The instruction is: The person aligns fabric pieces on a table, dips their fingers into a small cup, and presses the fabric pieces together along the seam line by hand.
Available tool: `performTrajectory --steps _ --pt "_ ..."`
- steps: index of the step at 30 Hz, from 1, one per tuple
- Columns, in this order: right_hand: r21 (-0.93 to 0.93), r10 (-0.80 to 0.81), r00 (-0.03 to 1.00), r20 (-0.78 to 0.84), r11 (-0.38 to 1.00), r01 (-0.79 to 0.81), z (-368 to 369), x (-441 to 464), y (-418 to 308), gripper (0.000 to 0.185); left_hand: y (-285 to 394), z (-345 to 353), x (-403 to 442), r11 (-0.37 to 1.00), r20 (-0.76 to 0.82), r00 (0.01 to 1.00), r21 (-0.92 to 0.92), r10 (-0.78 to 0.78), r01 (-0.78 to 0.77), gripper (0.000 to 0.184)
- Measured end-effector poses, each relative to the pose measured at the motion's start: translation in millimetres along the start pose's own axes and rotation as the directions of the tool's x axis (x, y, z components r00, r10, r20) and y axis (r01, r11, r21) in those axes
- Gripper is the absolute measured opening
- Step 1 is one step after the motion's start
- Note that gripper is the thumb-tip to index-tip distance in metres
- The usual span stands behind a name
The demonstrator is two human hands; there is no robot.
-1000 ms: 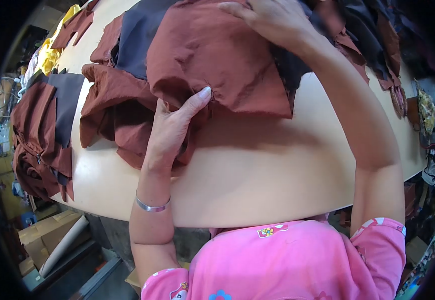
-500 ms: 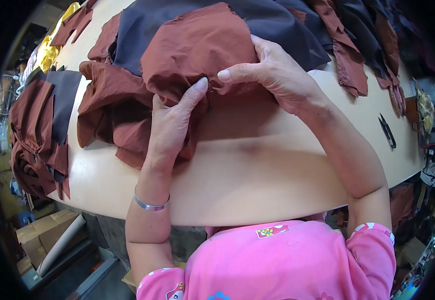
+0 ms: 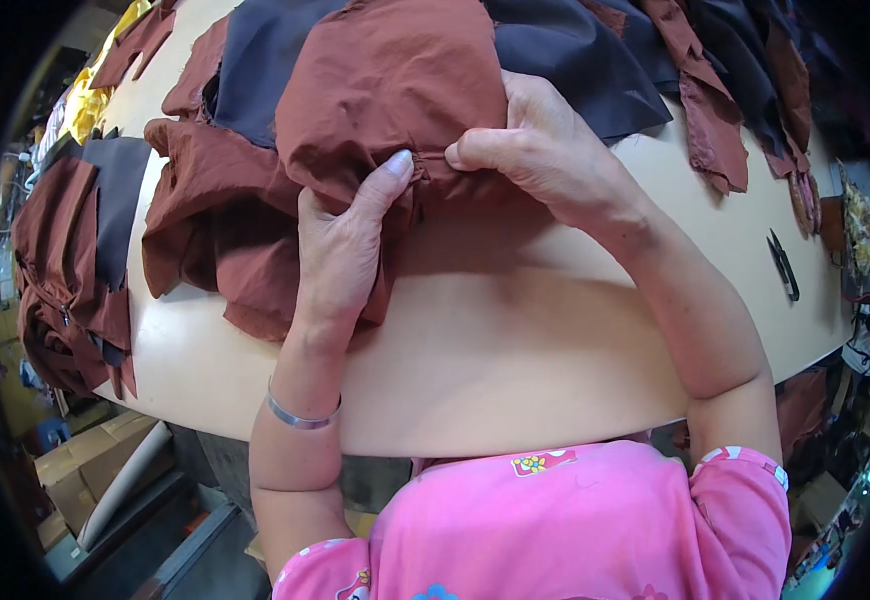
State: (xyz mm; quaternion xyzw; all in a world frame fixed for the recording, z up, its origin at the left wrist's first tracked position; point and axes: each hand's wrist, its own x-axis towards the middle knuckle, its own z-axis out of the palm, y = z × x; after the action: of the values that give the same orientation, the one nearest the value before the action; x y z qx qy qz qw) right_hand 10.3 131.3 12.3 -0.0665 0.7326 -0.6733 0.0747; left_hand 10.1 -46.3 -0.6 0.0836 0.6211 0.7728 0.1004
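Note:
A rust-brown fabric piece (image 3: pixel 390 90), gathered along a seam, is stretched between my two hands above the table. My left hand (image 3: pixel 345 235) pinches its lower edge, thumb on top and fingers hidden underneath. On the other side of the seam, my right hand (image 3: pixel 545 150) grips the same cloth, its thumb bent against the edge and its fingers behind. More of the brown cloth (image 3: pixel 220 190) hangs in folds to the left of my left hand and rests on the table. Dark navy fabric (image 3: pixel 575 75) lies just beyond my hands.
On the pale table (image 3: pixel 515 350), thread snips (image 3: pixel 783 265) lie at the right. A pile of brown and dark pieces (image 3: pixel 60 270) sits at the left edge. A brown strip (image 3: pixel 705 110) lies at the far right, yellow cloth (image 3: pixel 85 105) at the far left. Cardboard boxes (image 3: pixel 95 465) stand below.
My right thumb has bent and drawn in at the cloth's edge. The brown fabric between my hands is pulled flatter and sits slightly higher in view.

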Motion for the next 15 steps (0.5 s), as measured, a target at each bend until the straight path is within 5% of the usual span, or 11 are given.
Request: performTrajectory --steps 8,11,15 --pt "0.204 0.014 0.998 0.064 0.979 -0.026 -0.2 -3.7 1.0 0.025 -2.3 -3.6 0.7 0.999 0.018 0.999 -0.015 -0.035 0.035 0.006" --pt "0.328 -0.015 0.999 -0.033 0.944 0.025 7.2 -3.9 2.6 0.022 0.0 -3.6 -0.1 0.999 0.032 0.999 -0.005 -0.032 0.032 0.006" --pt "0.251 -0.036 0.998 0.05 0.968 0.023 2.9 -2.5 1.7 0.036 -0.2 0.6 -1.9 0.998 0.015 1.0 0.055 -0.012 0.011 0.008"
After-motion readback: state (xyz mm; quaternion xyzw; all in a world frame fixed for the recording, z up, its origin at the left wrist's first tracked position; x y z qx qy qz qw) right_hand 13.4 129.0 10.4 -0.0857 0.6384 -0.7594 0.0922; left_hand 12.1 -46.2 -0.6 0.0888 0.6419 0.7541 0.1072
